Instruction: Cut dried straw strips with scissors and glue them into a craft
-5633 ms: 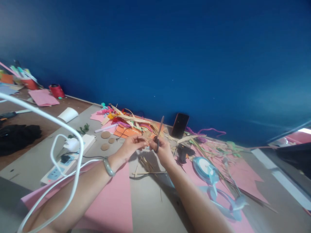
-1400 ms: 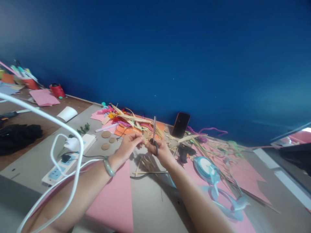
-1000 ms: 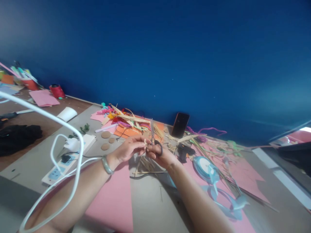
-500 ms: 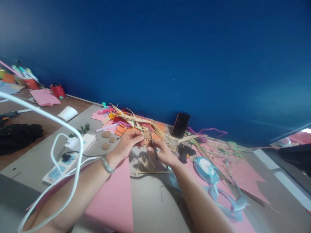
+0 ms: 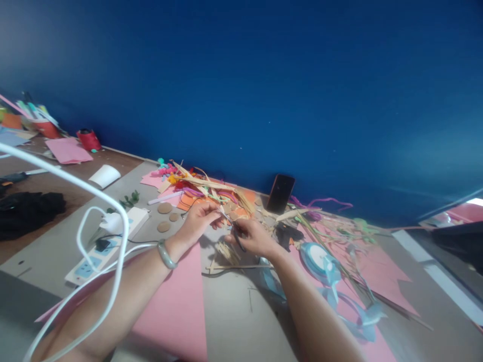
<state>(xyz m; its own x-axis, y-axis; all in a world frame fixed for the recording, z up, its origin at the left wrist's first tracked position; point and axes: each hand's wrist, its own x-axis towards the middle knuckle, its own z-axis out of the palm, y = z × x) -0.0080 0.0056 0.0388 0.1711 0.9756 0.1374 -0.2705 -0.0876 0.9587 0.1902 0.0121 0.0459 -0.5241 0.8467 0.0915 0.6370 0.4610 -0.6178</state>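
Observation:
My right hand [image 5: 251, 237] is wrapped round a pair of scissors [image 5: 237, 235] with dark handles; the blades point up and left toward my other hand. With thumb and fingertips pinched together, my left hand [image 5: 204, 221] holds something small and pale that I cannot make out, right at the scissor tips. A bangle sits on the left wrist. Below both hands lies a small pile of straw-coloured strips [image 5: 228, 253] on the grey table. Round brown discs [image 5: 164, 208] lie left of my left hand.
A dark phone [image 5: 280, 194] leans against the blue wall. Blue ribbon [image 5: 317, 261] and pink paper [image 5: 377, 256] lie to the right. A white power strip [image 5: 109, 246] and a looping white cable [image 5: 123, 251] are on the left. Colourful craft scraps [image 5: 204, 183] cover the back.
My right hand has turned, and the scissors now tilt left with their blades at my left fingertips. My left hand has hardly moved.

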